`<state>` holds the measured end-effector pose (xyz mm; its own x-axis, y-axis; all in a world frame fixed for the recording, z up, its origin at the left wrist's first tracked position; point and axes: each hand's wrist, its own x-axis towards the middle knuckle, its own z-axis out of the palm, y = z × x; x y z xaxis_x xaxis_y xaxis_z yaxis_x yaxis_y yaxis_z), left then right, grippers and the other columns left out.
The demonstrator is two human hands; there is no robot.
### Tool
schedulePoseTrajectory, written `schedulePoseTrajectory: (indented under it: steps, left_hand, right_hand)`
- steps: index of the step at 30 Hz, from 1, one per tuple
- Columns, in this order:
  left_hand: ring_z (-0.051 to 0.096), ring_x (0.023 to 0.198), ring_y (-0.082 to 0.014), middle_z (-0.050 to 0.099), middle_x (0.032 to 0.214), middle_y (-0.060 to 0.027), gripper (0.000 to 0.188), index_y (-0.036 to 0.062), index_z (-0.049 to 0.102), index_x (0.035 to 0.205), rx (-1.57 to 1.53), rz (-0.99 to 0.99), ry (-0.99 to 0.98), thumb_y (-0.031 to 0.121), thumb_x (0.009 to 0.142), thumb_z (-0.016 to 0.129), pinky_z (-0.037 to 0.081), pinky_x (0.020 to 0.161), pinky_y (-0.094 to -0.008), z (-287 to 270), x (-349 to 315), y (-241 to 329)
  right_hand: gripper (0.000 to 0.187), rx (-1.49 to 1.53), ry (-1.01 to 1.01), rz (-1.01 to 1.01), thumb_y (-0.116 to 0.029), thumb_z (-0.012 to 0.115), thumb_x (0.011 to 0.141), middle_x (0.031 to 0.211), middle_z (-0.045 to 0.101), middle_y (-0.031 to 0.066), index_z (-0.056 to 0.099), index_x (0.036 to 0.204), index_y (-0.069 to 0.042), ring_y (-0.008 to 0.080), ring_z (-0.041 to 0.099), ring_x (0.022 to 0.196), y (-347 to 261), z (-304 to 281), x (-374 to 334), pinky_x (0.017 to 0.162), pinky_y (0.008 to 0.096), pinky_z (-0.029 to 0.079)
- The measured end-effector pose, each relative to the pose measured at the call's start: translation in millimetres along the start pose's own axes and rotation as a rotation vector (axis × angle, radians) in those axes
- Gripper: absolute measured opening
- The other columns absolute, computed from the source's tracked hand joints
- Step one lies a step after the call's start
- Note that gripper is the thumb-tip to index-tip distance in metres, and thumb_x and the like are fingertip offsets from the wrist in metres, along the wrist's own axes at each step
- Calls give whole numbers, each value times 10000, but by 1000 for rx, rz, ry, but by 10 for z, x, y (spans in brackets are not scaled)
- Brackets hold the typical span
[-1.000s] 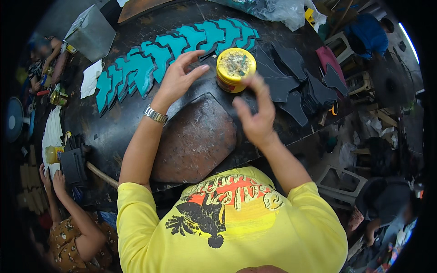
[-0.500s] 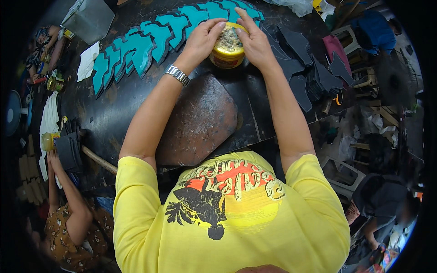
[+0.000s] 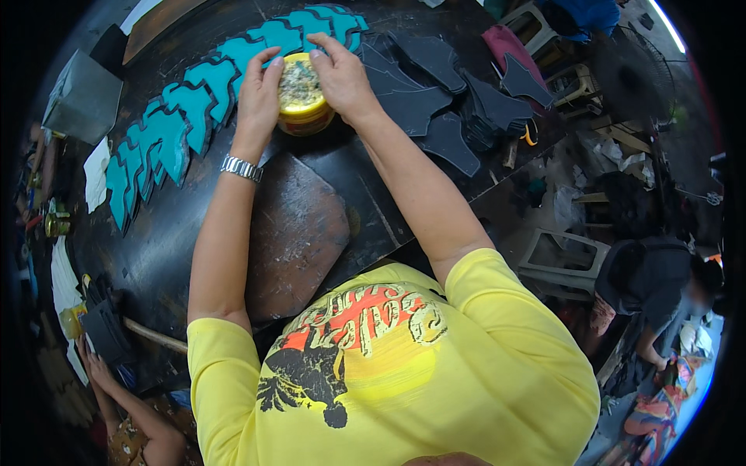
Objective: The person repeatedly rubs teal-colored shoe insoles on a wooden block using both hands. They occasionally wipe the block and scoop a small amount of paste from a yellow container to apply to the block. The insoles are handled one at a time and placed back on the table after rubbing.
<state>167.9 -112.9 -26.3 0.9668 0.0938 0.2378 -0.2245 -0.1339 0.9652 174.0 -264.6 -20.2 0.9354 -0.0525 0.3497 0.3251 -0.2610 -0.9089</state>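
A round yellow tub (image 3: 305, 118) stands upright on the dark table, its lid crusted with pale and greenish residue. My left hand (image 3: 259, 93), below a metal wristwatch (image 3: 242, 168), curves against the tub's left side with the thumb at the lid's rim. From the other side my right hand (image 3: 344, 82) clasps the rim, its index finger raised off it. Between my forearms lies a worn, reddish-brown slab (image 3: 299, 233). Just beyond the tub, teal cut pieces (image 3: 185, 105) overlap in a long curved row. Dark grey cut pieces (image 3: 427, 109) are piled to the right.
A metal box (image 3: 83, 97) and a pale sheet (image 3: 96, 175) sit at the table's left. Lower left, another person's hands (image 3: 95, 369) are near a yellowish jar (image 3: 71, 320) and a wooden handle (image 3: 155, 335). Plastic stools (image 3: 563, 260) and another person (image 3: 649, 283) are at right.
The whole view has swung, so the table, tub and my hands appear farther left in the picture. Both hands stay on the tub.
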Motion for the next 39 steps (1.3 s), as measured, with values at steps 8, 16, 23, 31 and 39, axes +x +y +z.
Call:
schedulePoseTrajectory:
  steps: [8,16,23,31,39]
  left_hand:
    - [631,1008,-147,644,1236,-125,360,90,564,1370,41,-67,27,224,1036,561,504,879,-303,26,0,57]
    - [587,1173,-191,607,1326,-142,446,35,535,1391,31,-62,79,333,1060,512,451,1007,-320,63,-46,123]
    - [518,1293,-225,582,1377,-159,675,19,433,1483,-52,-119,26,532,1046,473,375,1106,-355,13,-100,105]
    - [578,1216,-199,620,1297,-131,589,43,425,1500,58,-109,-116,299,1011,631,435,1064,-334,-341,-539,553]
    - [597,1187,-161,641,1224,-77,413,41,560,1395,13,-218,-188,118,996,632,454,1053,-318,-1063,-1387,739]
  right_hand:
    - [343,-48,-51,58,-194,575,992,974,716,160,622,1310,-74,211,661,874,27,4,80,812,352,510]
    - [640,-73,-53,91,-387,548,1018,1285,614,296,342,1524,-51,424,588,1232,-191,-59,-50,1036,423,447]
    - [885,-73,-42,-207,-498,532,1020,1638,169,290,96,1599,11,419,185,1528,-282,-170,-307,1237,442,184]
    - [901,-482,-229,-457,-368,746,879,1518,450,206,243,1597,-159,395,388,1435,-698,-810,-594,1199,562,234]
    - [856,-918,-261,-197,-226,832,790,1239,656,142,390,1523,-201,320,576,1227,-424,-1381,-741,1100,638,324]
